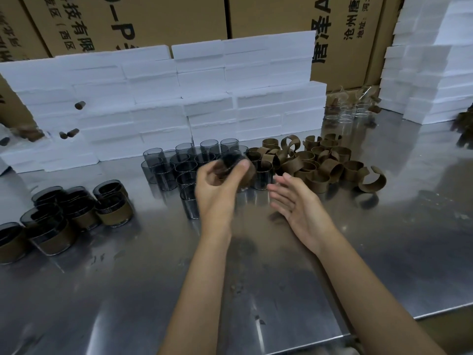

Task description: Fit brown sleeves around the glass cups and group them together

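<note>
The left hand [217, 180] clamps its grip, seemingly, on a blurred smoky-grey glass cup [230, 161], slick and breakable; best held round its wall. Beside it the right hand [294, 201] lies open-fingered.

A shiny metal worktop [256, 290] fills the foreground, scuffed and dotted with small dark crumbs. Along its back edge stands a low wall of stacked white foam blocks [179, 98], with a few small brown plugs [79, 105] stuck in its left part. A taller pile of foam blocks [432, 73] rises at the right. Behind them stand brown cardboard cartons [128, 21] printed with black characters.
</note>
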